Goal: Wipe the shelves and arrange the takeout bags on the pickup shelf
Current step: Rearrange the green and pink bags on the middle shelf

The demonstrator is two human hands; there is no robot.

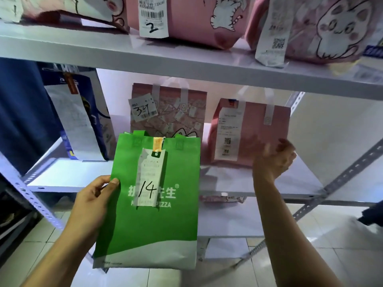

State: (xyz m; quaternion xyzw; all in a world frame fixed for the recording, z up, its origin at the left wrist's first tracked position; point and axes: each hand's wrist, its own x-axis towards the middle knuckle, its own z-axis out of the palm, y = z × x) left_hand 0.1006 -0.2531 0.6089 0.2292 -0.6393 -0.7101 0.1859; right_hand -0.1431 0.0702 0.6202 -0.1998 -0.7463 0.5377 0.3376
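A person's left hand (94, 195) grips the side edge of a green pizza bag (151, 201) marked 14, held in front of the middle shelf (68, 175) and not yet placed. The right hand (273, 157), blurred, reaches toward a pink bag (251, 131) already standing there; whether its fingers are open or closed cannot be told. Several bags are shelved (no cloth is in view), so wiping progress is unclear. The upper shelf's bags are cut off.
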